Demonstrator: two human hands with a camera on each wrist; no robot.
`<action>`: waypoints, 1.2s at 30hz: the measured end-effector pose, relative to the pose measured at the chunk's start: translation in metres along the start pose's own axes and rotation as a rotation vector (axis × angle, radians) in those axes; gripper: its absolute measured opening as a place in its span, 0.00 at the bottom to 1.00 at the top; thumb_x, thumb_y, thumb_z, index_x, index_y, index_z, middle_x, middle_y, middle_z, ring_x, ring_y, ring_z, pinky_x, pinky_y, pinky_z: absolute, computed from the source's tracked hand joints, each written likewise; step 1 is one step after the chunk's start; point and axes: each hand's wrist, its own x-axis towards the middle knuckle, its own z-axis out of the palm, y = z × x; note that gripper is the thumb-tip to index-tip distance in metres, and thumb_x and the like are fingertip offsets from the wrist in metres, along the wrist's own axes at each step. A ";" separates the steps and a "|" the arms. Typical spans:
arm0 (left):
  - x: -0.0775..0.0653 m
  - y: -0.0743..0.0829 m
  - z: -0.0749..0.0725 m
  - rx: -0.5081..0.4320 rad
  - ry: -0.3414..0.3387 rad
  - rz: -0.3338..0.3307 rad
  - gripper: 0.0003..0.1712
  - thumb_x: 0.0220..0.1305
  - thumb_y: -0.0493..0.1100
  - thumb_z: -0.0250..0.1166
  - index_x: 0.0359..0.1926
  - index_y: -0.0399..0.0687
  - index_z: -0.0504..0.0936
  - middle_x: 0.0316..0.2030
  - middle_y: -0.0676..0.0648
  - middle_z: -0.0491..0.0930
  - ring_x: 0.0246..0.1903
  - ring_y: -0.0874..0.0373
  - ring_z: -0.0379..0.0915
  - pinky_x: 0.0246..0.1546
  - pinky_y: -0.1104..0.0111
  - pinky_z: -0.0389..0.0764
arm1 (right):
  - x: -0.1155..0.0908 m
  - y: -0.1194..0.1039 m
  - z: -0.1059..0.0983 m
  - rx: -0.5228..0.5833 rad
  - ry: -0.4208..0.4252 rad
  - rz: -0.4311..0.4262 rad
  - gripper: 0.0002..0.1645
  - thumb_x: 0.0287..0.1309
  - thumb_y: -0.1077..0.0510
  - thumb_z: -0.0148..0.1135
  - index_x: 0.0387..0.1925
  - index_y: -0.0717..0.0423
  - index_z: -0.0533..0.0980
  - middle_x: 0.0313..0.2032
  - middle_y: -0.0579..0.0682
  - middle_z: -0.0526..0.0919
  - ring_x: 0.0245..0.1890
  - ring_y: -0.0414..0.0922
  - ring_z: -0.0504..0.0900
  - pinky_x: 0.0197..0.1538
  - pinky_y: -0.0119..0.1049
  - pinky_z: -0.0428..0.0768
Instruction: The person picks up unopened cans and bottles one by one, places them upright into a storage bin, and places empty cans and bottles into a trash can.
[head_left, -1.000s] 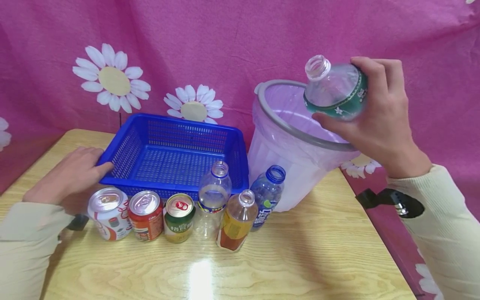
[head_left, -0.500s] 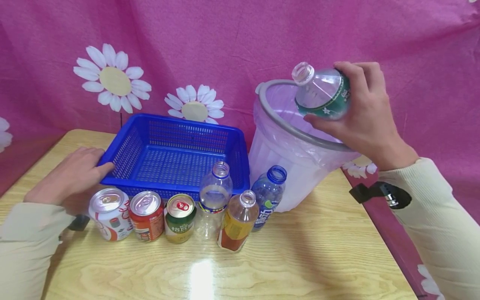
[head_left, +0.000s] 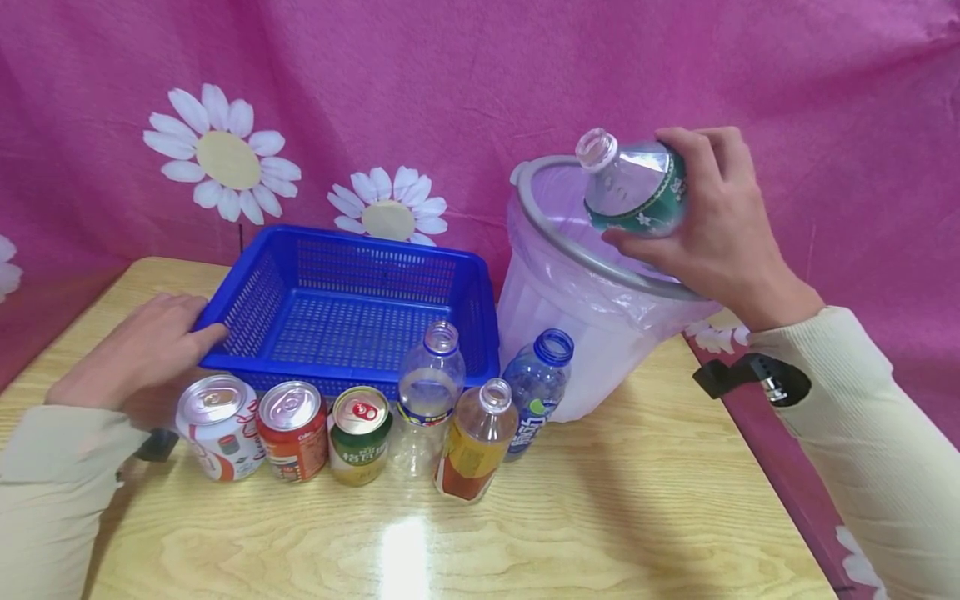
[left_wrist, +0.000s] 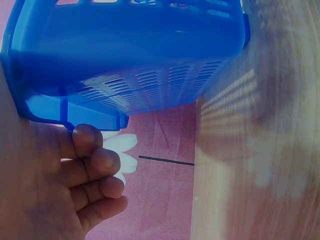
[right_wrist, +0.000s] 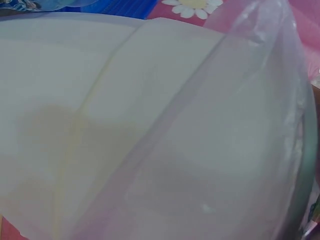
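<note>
My right hand (head_left: 723,217) grips a clear plastic bottle (head_left: 633,187) with a green label, capless and tilted, its neck pointing up and left. Hand and bottle are over the mouth of the white trash bin (head_left: 577,358), which has a grey rim and a thin bag lining. My left hand (head_left: 138,350) holds the left rim of the blue plastic basket (head_left: 341,333); in the left wrist view its curled fingers (left_wrist: 102,162) are at the rim. The bin's side and bag fill most of the right wrist view, hiding the right hand's grip.
Before the basket stand a white can (head_left: 221,429), a red can (head_left: 292,433), a green can (head_left: 360,437), a clear bottle (head_left: 427,392), a yellow-labelled bottle (head_left: 476,446) and a blue bottle (head_left: 536,396). They are on a wooden table (head_left: 600,517), with a pink flowered cloth (head_left: 450,83) behind.
My right hand has moved left and slightly down with the green-labelled bottle, further over the bin's mouth. The left hand and the basket have stayed put.
</note>
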 end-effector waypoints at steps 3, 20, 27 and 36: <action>0.000 0.000 0.000 0.005 0.007 0.002 0.25 0.70 0.52 0.49 0.45 0.31 0.76 0.40 0.33 0.81 0.47 0.35 0.71 0.50 0.43 0.68 | 0.001 0.002 0.001 -0.003 -0.008 0.012 0.59 0.34 0.50 0.82 0.68 0.41 0.60 0.58 0.61 0.63 0.60 0.55 0.67 0.62 0.58 0.72; 0.000 -0.001 0.000 -0.005 -0.009 -0.007 0.28 0.71 0.53 0.48 0.49 0.28 0.74 0.43 0.30 0.80 0.49 0.34 0.70 0.52 0.41 0.67 | 0.007 0.011 0.011 -0.033 -0.070 0.053 0.59 0.37 0.47 0.80 0.70 0.43 0.58 0.58 0.63 0.63 0.59 0.56 0.67 0.60 0.60 0.71; 0.001 -0.001 0.000 -0.009 -0.007 -0.006 0.28 0.71 0.52 0.49 0.50 0.28 0.74 0.43 0.30 0.80 0.49 0.34 0.70 0.53 0.42 0.67 | 0.010 0.014 0.013 -0.044 -0.106 0.076 0.59 0.39 0.45 0.79 0.71 0.41 0.57 0.59 0.61 0.63 0.59 0.56 0.65 0.59 0.61 0.70; 0.000 -0.001 0.000 -0.023 -0.013 -0.016 0.30 0.71 0.53 0.48 0.52 0.27 0.73 0.45 0.29 0.79 0.51 0.33 0.68 0.54 0.41 0.66 | 0.015 0.017 0.018 -0.061 -0.130 0.091 0.58 0.39 0.44 0.78 0.71 0.42 0.57 0.59 0.62 0.64 0.58 0.56 0.65 0.58 0.60 0.69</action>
